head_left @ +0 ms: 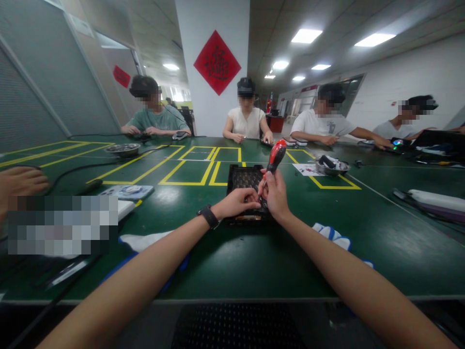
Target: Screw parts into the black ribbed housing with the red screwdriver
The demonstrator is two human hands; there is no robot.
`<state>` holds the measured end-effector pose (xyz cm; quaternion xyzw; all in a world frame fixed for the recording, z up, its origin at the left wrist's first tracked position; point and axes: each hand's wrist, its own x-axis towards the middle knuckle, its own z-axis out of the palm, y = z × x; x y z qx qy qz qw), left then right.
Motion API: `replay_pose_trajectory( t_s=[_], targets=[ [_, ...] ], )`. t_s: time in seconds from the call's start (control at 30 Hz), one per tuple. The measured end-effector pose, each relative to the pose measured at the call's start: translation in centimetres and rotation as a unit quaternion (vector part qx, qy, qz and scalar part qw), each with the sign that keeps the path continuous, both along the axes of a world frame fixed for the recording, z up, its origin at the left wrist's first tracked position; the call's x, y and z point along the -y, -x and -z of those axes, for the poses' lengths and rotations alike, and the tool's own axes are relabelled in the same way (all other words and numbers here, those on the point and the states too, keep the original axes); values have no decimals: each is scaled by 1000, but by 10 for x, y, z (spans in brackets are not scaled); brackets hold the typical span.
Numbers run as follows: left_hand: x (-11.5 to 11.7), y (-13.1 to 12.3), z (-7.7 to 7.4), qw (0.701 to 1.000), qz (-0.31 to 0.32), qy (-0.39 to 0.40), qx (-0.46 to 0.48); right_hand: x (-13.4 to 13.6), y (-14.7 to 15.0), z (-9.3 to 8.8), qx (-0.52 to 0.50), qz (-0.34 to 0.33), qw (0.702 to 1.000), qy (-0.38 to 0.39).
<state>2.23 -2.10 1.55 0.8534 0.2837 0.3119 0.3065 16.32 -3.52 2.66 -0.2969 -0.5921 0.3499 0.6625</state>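
Note:
A black rectangular device (244,180) with a perforated top lies on the green table (232,271) in front of me. My right hand (275,195) is wrapped round a screwdriver with a red and black handle (276,156), held upright over the device's right side. My left hand (238,201) rests on the near part of the device, its fingers curled and pinched right beside the screwdriver's shaft. A black watch (209,216) sits on my left wrist. The screwdriver's tip is hidden behind my hands.
White and blue gloves (332,234) lie under my arms. A metal bowl (332,167) stands at the right, another bowl (122,149) at the far left. Several people sit along the far edge. Another person's hand (20,182) shows at the left. Yellow tape marks the table.

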Motion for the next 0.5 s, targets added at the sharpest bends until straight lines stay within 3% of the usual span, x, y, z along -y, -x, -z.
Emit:
replay_pose_trajectory(
  t_s=[0.13, 0.33, 0.5],
  targets=[
    [0, 1, 1, 1000, -13, -12, -3, 0, 0, 0, -9, -17, 1000, -4],
    [0, 1, 1, 999, 41, -7, -7, -1, -1, -3, 14, -7, 1000, 9],
    [0, 1, 1, 993, -76, -89, 25, -17, -20, -6, 43, 48, 998, 4]
  ],
)
